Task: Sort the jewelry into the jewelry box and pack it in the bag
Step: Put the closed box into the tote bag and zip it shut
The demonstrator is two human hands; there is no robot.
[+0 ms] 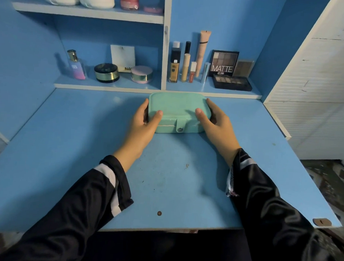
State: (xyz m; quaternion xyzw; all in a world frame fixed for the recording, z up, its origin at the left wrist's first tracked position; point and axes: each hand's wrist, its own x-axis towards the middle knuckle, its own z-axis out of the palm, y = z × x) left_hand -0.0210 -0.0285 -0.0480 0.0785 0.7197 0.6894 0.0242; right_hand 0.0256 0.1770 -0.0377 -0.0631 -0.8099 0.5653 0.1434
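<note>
**Sleeved arms out over the desk (66,144), jewelry box (178,106) held at both ends**

Nearest the camera, the left sleeve (88,195) is lying low across the desk's front edge. Ahead of it, the left hand (145,125) is gripping the left end of the mint-green jewelry box, with the thumb pressing on the lid and the fingers (143,109) curling round the side.

The box is sitting flat at the back of the desk, just in front of the shelf (109,88). Its lid is down and its snap tab (180,129) is facing the person, so the catch is probably within easy reach for opening.

The right hand (215,124) is mirroring the left, gripping the right end with the thumb on top, and the right sleeve (267,205) is trailing behind it. A hold at both ends looks meant to keep the box level, whether for sliding it closer or lifting it.

No loose jewelry and no bag are showing. Behind, a perfume bottle (76,65) and an eyeshadow palette (224,63) are standing on the shelf, well clear of the hands.
</note>
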